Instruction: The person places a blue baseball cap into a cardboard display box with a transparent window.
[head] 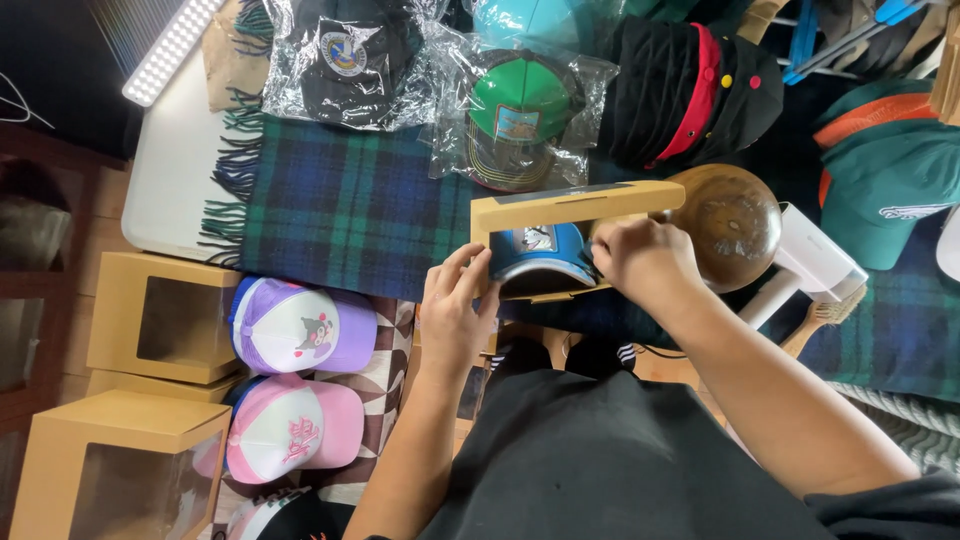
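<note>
A tan cardboard box (575, 203) with a clear window is held in front of me above a plaid blanket (350, 205). Inside it sits a blue cap (538, 255) with a small patch on the front. My left hand (455, 300) grips the box's lower left edge, fingers curled around the opening. My right hand (640, 260) holds the box's right side, fingers pressed at the cap's edge and the flap. A round wooden hat form (735, 225) stands just behind my right hand.
Bagged caps lie at the back: a black one (345, 55) and a green one (520, 115). A purple-and-white cap (295, 325) and a pink one (290, 425) sit at left beside windowed cardboard boxes (160, 315). A dark green cap (885, 185) lies far right.
</note>
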